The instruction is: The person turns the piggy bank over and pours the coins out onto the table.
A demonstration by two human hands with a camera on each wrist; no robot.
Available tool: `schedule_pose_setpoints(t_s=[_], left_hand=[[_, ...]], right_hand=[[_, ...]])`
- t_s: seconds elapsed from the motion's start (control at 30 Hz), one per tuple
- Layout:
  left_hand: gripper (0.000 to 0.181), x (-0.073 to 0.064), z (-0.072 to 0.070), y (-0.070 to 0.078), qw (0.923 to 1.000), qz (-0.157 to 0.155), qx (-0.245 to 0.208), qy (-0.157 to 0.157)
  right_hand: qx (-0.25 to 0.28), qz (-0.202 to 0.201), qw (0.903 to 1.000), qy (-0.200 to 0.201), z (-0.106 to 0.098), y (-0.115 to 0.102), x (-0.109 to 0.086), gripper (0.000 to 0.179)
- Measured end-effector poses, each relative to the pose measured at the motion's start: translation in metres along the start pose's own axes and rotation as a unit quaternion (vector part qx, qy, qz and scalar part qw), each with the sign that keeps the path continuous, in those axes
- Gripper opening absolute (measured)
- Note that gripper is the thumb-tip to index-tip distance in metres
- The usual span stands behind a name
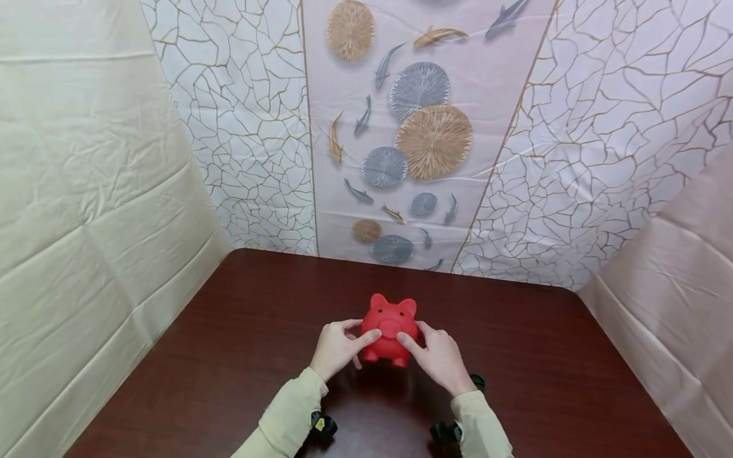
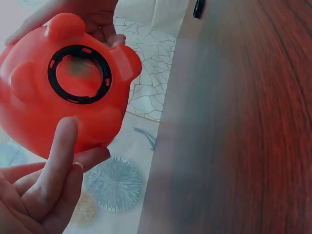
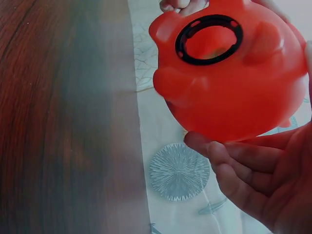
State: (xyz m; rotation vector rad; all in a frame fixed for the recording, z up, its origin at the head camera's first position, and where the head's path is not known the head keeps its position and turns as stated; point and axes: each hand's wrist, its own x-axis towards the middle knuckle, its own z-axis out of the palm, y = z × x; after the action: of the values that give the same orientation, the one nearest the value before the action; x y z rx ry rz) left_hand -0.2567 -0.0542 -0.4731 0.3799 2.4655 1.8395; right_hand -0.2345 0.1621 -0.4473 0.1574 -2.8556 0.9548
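Observation:
Between both hands a red piggy bank is held up over the table, its snout and eyes facing the head camera. My left hand grips its left side, thumb lying beside the snout. The right hand grips the other side the same way. In the left wrist view the piggy bank's underside shows a round hole edged by a black ring, between the stubby feet. The same black ring shows in the right wrist view, with the red inner wall visible through it.
A dark brown wooden table lies beneath the hands. By the right wrist, a small black round piece is partly hidden. Behind the table hangs a patterned cloth, with plain beige cloth at the left side.

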Motion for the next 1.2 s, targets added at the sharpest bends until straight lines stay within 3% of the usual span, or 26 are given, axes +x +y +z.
schedule_pose_setpoints(t_s=[0.27, 0.53, 0.7, 0.87, 1.03, 1.2], left_hand=[[0.055, 0.0, -0.001, 0.006, 0.9996, -0.024, 0.009, 0.009], [0.065, -0.003, -0.003, 0.007, 0.9968, -0.049, 0.063, -0.007], [0.059, -0.003, -0.004, 0.003, 0.9972, -0.036, 0.056, -0.035], [0.049, -0.001, -0.002, 0.0, 0.9971, -0.025, 0.025, -0.067], [0.056, 0.001, 0.001, -0.003, 0.9962, -0.02, 0.029, -0.079], [0.066, 0.003, -0.003, -0.003, 0.995, 0.011, 0.047, -0.087]], right_hand=[[0.014, -0.003, 0.9999, 0.005, 0.0, -0.001, -0.004, 0.046], [-0.021, -0.001, 0.9998, -0.001, 0.0, -0.006, -0.008, 0.058], [-0.038, -0.001, 0.9993, -0.006, -0.001, -0.006, -0.008, 0.057], [-0.014, 0.023, 0.9996, -0.011, -0.003, 0.0, -0.005, 0.054], [-0.01, 0.024, 0.9991, -0.033, -0.006, 0.005, -0.002, 0.053], [-0.025, 0.016, 0.9982, -0.052, -0.01, 0.006, -0.001, 0.066]])
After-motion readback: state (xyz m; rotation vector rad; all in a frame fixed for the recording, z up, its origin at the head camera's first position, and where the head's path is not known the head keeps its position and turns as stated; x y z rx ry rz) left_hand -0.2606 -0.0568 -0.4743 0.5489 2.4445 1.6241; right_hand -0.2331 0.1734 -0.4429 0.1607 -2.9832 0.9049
